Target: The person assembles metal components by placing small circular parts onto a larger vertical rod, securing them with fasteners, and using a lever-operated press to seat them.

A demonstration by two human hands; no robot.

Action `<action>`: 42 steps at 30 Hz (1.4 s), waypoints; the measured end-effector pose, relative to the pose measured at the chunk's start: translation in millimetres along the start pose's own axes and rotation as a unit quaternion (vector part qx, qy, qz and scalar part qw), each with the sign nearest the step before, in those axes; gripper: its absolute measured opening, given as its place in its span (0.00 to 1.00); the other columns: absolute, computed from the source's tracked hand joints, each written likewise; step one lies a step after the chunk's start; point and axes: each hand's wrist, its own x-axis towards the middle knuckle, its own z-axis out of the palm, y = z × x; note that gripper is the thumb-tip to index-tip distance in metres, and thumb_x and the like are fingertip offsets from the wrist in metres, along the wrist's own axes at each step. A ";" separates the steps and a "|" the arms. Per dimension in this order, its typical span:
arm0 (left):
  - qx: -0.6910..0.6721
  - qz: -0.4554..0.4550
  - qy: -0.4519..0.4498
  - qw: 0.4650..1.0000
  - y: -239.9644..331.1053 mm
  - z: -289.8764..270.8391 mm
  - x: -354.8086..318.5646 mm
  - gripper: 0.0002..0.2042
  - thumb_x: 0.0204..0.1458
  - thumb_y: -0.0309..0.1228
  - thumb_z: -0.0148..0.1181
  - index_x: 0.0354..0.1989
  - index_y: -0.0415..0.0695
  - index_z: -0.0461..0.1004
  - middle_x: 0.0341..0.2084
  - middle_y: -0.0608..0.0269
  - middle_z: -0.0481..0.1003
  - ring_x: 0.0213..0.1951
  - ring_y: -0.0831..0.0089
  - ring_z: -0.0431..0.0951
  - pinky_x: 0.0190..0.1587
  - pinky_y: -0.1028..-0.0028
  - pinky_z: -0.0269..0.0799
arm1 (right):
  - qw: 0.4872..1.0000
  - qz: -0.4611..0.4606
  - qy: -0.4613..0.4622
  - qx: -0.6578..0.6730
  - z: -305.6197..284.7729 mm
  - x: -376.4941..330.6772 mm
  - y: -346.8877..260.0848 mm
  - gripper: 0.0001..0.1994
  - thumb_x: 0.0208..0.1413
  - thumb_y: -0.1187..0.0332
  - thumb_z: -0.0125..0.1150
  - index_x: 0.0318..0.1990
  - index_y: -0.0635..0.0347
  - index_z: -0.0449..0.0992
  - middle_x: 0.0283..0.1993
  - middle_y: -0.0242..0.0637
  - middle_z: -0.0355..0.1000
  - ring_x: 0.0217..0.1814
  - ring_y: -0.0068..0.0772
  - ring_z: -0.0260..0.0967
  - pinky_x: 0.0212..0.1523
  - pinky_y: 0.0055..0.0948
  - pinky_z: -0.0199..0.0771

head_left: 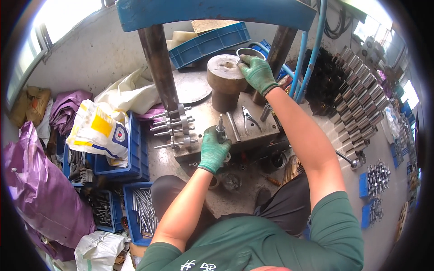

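Note:
My left hand [214, 149], in a green knit glove, is closed around a short metal shaft with a collar [220, 128], held upright in front of the steel base. My right hand [258, 74], gloved the same way, is by the top of a thick steel cylinder [224, 72] with a hole in its top face. Its fingers are bent together at the cylinder's edge, beside a round metal cup [252, 52]; what they pinch is too small to make out. A metal rod [233, 127] and a pair of pliers [249, 120] lie on the base [266, 131] between my arms.
Several finished-looking shafts with collars [181, 124] stand left on the base. A blue press frame [217, 11] arches overhead on two steel posts [159, 67]. Blue bins [135, 149], one full of rods [143, 207], sit at left. Stacked metal tubes [357, 99] are at right.

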 end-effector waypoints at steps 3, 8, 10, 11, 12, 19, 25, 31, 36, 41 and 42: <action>0.040 0.043 0.011 0.998 -3.4 -5.5 -2.9 0.25 0.50 0.21 0.70 0.58 0.37 0.72 0.50 0.50 0.73 0.48 0.59 0.80 0.55 0.63 0.77 | 0.996 -0.062 0.057 0.002 -12.8 -19.9 -3.7 0.18 0.59 0.66 0.68 0.55 0.61 0.83 0.55 0.52 0.81 0.58 0.54 0.78 0.62 0.42 0.77; 0.010 0.012 0.003 1.000 9.5 -11.7 -11.0 0.21 0.52 0.16 0.68 0.56 0.38 0.73 0.50 0.52 0.73 0.48 0.60 0.81 0.55 0.63 0.77 | 0.995 -0.084 0.031 0.032 -64.1 -121.0 -12.5 0.16 0.58 0.70 0.69 0.54 0.58 0.78 0.47 0.45 0.79 0.46 0.46 0.77 0.51 0.42 0.78; -0.010 0.011 0.005 1.000 11.4 -12.5 -13.6 0.21 0.52 0.17 0.68 0.55 0.38 0.73 0.49 0.54 0.73 0.47 0.62 0.80 0.54 0.64 0.77 | 0.997 -0.062 -0.010 0.052 -76.9 -170.4 -6.5 0.15 0.58 0.70 0.69 0.52 0.60 0.79 0.46 0.46 0.79 0.47 0.47 0.77 0.52 0.42 0.78; -0.021 0.012 0.005 1.000 12.3 -11.5 -14.4 0.21 0.52 0.17 0.69 0.55 0.38 0.74 0.49 0.54 0.74 0.47 0.62 0.79 0.54 0.64 0.77 | 0.997 -0.041 -0.031 0.064 -82.2 -195.4 -2.0 0.14 0.58 0.70 0.68 0.52 0.61 0.80 0.46 0.46 0.79 0.48 0.48 0.77 0.52 0.42 0.79; -0.056 0.051 0.012 0.997 5.9 -10.7 -13.6 0.22 0.54 0.18 0.69 0.57 0.40 0.74 0.47 0.57 0.73 0.47 0.65 0.78 0.53 0.66 0.77 | 0.995 -0.022 -0.053 0.080 -82.9 -216.9 1.8 0.14 0.58 0.70 0.68 0.51 0.61 0.80 0.45 0.47 0.79 0.48 0.49 0.78 0.53 0.42 0.79; -0.087 0.243 0.007 0.966 127.9 -35.6 66.1 0.22 0.63 0.33 0.71 0.61 0.38 0.74 0.48 0.65 0.78 0.50 0.77 0.78 0.55 0.73 0.76 | 0.968 -0.055 -0.221 0.107 -88.1 -237.1 2.1 0.15 0.59 0.63 0.66 0.49 0.63 0.84 0.47 0.50 0.81 0.53 0.56 0.78 0.57 0.47 0.77; -0.282 0.228 -0.082 0.928 158.4 -27.8 194.3 0.24 0.58 0.22 0.71 0.63 0.37 0.72 0.50 0.62 0.79 0.49 0.75 0.80 0.55 0.75 0.78 | 0.932 -0.072 -0.338 0.106 -83.0 -226.2 -4.9 0.17 0.61 0.62 0.64 0.52 0.61 0.84 0.49 0.50 0.81 0.55 0.55 0.78 0.59 0.47 0.77; -0.182 0.196 -0.032 0.963 170.3 -2.0 222.3 0.23 0.58 0.18 0.69 0.62 0.37 0.73 0.52 0.57 0.80 0.52 0.70 0.81 0.56 0.72 0.77 | 0.925 -0.077 -0.361 0.094 -93.7 -230.9 -3.4 0.17 0.61 0.61 0.64 0.54 0.59 0.83 0.49 0.50 0.80 0.55 0.55 0.77 0.59 0.48 0.76; -0.186 0.150 -0.048 0.970 173.9 -1.9 213.0 0.24 0.60 0.20 0.68 0.65 0.36 0.72 0.53 0.56 0.81 0.53 0.70 0.81 0.57 0.71 0.77 | 0.920 -0.086 -0.372 0.089 -95.6 -239.5 -2.5 0.17 0.60 0.58 0.65 0.50 0.58 0.84 0.44 0.46 0.79 0.50 0.52 0.77 0.56 0.46 0.77; -0.169 0.147 -0.052 0.973 176.4 -2.6 215.4 0.26 0.59 0.19 0.68 0.67 0.38 0.72 0.52 0.59 0.81 0.52 0.72 0.80 0.56 0.74 0.76 | 0.919 -0.112 -0.372 0.067 -109.9 -243.9 -5.9 0.18 0.61 0.56 0.65 0.51 0.58 0.83 0.45 0.47 0.79 0.51 0.52 0.77 0.56 0.46 0.77; -0.162 0.144 -0.049 0.975 174.3 -3.5 217.2 0.26 0.59 0.19 0.68 0.68 0.38 0.72 0.52 0.60 0.81 0.51 0.73 0.80 0.56 0.75 0.76 | 0.913 -0.103 -0.387 0.072 -113.6 -242.9 -7.4 0.18 0.62 0.57 0.64 0.54 0.57 0.83 0.48 0.46 0.79 0.53 0.51 0.77 0.58 0.46 0.76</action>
